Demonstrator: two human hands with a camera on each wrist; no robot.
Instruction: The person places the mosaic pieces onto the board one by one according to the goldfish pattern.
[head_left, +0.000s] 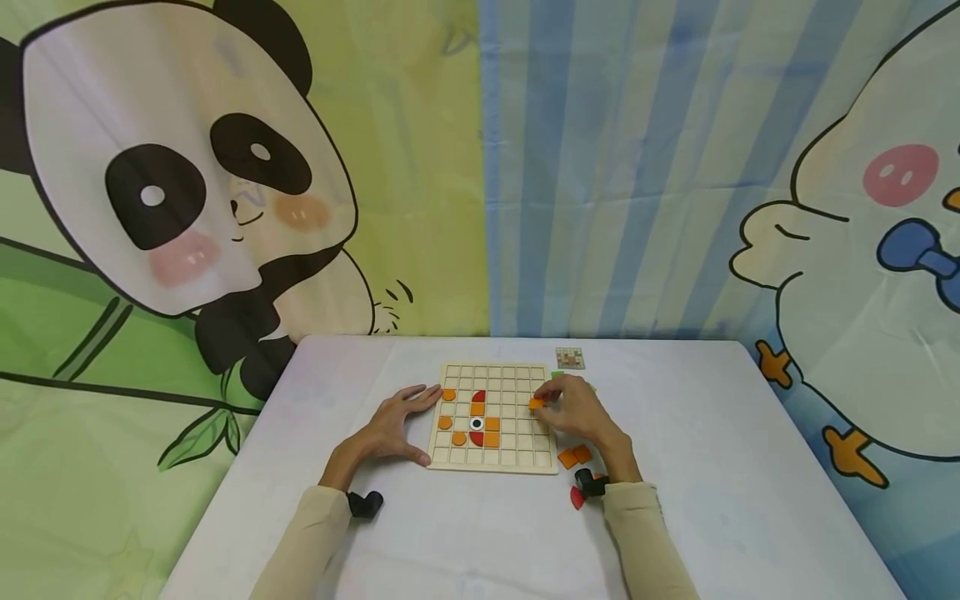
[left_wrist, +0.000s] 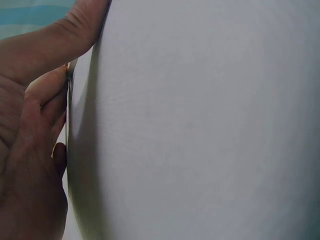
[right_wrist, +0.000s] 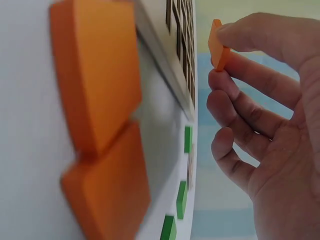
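Observation:
A wooden grid board (head_left: 517,457) lies on the white table. My left hand (head_left: 393,425) spreads along its left side, thumb by the near corner and fingertips at the far part of that edge. Between the thumb and forefinger of my right hand (head_left: 577,408) an orange square tile (right_wrist: 217,47) is pinched, held over the board's right side. Set in the grid are orange discs (head_left: 445,422), orange squares (head_left: 492,424), red curved pieces (head_left: 478,396) and a white disc with a black ring (head_left: 477,423). In the left wrist view mostly tabletop shows beside the hand.
Two loose orange tiles (head_left: 567,459) lie right of the board's near corner, with a red piece (head_left: 577,497) closer to me beside the right wrist. Several green pieces (right_wrist: 182,200) rest beyond them. A small patterned card (head_left: 570,358) lies near the table's back edge.

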